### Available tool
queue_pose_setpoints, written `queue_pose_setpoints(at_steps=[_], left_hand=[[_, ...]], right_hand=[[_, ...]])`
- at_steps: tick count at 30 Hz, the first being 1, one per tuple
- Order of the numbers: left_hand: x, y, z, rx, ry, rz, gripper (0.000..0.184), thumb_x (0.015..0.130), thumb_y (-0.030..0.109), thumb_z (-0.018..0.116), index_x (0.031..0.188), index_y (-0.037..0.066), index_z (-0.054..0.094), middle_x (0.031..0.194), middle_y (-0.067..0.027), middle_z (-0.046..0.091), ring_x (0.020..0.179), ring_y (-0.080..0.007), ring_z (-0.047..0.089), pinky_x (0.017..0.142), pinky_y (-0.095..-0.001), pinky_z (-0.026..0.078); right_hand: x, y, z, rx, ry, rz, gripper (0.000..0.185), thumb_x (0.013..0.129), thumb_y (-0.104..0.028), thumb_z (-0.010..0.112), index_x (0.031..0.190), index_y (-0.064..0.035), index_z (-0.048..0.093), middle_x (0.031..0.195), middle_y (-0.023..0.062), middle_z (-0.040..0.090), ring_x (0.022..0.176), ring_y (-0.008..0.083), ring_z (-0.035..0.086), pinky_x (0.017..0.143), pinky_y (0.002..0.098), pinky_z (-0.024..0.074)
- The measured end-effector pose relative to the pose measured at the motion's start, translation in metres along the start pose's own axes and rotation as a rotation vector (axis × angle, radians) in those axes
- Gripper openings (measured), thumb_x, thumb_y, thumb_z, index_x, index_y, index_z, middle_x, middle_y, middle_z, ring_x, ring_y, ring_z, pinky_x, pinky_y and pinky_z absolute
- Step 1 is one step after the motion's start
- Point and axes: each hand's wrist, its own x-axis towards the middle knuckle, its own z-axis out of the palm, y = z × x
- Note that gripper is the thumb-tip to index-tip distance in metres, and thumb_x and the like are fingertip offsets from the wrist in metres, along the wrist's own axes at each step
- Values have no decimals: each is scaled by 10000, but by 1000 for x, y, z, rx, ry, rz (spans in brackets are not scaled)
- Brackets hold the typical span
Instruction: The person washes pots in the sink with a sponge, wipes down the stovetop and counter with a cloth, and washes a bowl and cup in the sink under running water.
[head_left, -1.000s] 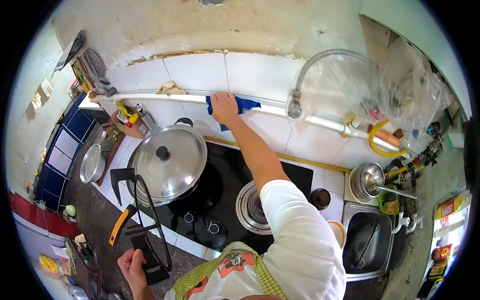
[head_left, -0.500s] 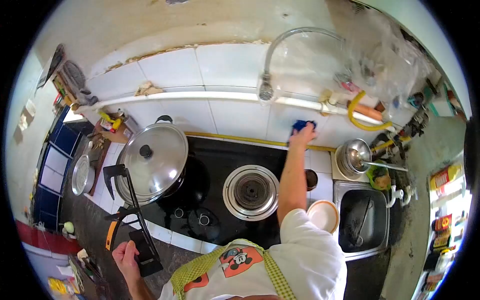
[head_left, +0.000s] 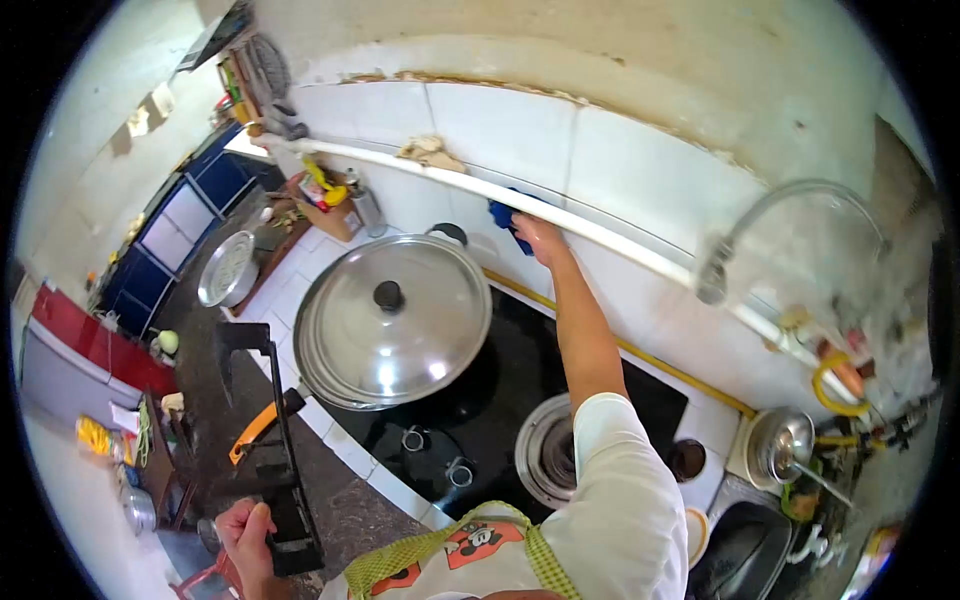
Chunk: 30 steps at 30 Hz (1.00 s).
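Note:
My right hand [head_left: 540, 236] presses a dark blue cloth [head_left: 508, 214] against the white wall tiles, just under the white pipe. Its arm reaches over the black glass stovetop [head_left: 480, 425]. At lower left, my left hand [head_left: 246, 535] is closed on the lower part of a black angular frame [head_left: 284, 440], held upright in front of the counter edge. An orange and black piece [head_left: 262, 424] shows beside the frame; whether it is attached I cannot tell. A large steel wok with a domed lid [head_left: 400, 315] stands on the left burner, below and left of my right hand.
The white pipe [head_left: 620, 240] runs along the wall, and a yellow hose [head_left: 650, 362] follows the stove's back edge. A bare burner [head_left: 535, 470] lies beneath my right arm. At right are steel bowls with a ladle [head_left: 782, 440] and a sink [head_left: 740, 550]. A steel basin [head_left: 228, 270] stands at left.
My right hand has moved left along the tiles with the blue cloth, from behind the bare burner to behind the wok. The view has turned left. My left hand keeps hold of the frame.

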Motion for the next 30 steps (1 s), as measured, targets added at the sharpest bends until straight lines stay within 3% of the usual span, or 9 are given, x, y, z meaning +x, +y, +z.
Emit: queue_pose_setpoints(at_steps=[2, 6, 10, 14, 17, 18, 20, 27, 30], left_hand=[[-3, -1, 1, -8, 117, -9, 299, 762, 103, 529, 503, 21, 405, 502, -4, 397, 482, -66, 335, 456, -230, 227], [4, 5, 0, 69, 241, -191, 292, 776, 133, 531, 514, 43, 439, 489, -5, 415, 419, -69, 364, 395, -217, 266], [9, -15, -11, 110, 308, -106, 276, 777, 147, 538, 538, 41, 451, 491, 3, 417, 408, -67, 359, 382, -217, 262], [11, -17, -13, 136, 330, -100, 267, 782, 147, 540, 550, 42, 458, 506, 4, 425, 434, -67, 357, 410, -213, 247], [12, -16, -12, 84, 285, -128, 270, 793, 143, 533, 552, 45, 463, 512, 1, 427, 454, -67, 357, 429, -213, 241], [10, -16, -12, 35, 301, -143, 273, 802, 140, 527, 552, 47, 464, 514, 2, 425, 463, -66, 356, 437, -214, 239], [12, -6, -7, 65, 234, -77, 294, 789, 132, 526, 525, 36, 436, 508, -3, 414, 470, -68, 347, 451, -222, 231], [-5, -12, -13, -85, 104, 18, 337, 798, 131, 513, 495, 28, 406, 506, -9, 387, 478, -73, 328, 465, -237, 214], [-12, -5, -9, -109, 88, 14, 330, 796, 118, 511, 497, 24, 407, 507, -10, 377, 481, -74, 323, 470, -237, 216]], right_hand=[[15, -18, 41, 23, -222, 118, 500, 813, -278, 542, 1246, -57, 428, 1224, 129, 470, 1162, 197, 396, 965, 300, 272], [80, 29, 82, -194, -403, 78, 572, 856, -287, 497, 1359, -192, 243, 1268, 115, 431, 1152, 189, 395, 970, 276, 266], [76, 41, 85, -504, -479, 308, 578, 798, -379, 429, 1344, -302, 257, 1229, 190, 454, 1121, 269, 412, 968, 323, 272], [84, 160, 44, -284, -551, 442, 547, 810, -412, 425, 1331, -319, 284, 1175, 199, 489, 1034, 260, 450, 932, 325, 316], [18, 120, 6, -350, -450, 404, 451, 866, -404, 453, 1299, -365, 330, 1312, 101, 367, 1094, 194, 401, 937, 288, 300], [11, 131, -10, -347, -435, 422, 451, 866, -404, 453, 1299, -365, 330, 1312, 101, 367, 1094, 194, 401, 937, 288, 300], [1, 146, -43, -653, -391, 516, 679, 808, -598, 369, 1254, -89, 428, 1238, 177, 450, 1175, 284, 375, 982, 376, 265], [-128, 110, -177, -963, -143, 706, 754, 705, -697, 422, 1045, -46, 595, 1115, 185, 547, 1065, 311, 490, 921, 372, 350], [-201, 42, -204, -1069, -96, 756, 596, 759, -542, 469, 1081, -51, 570, 1156, 166, 525, 1090, 322, 475, 934, 378, 348]])
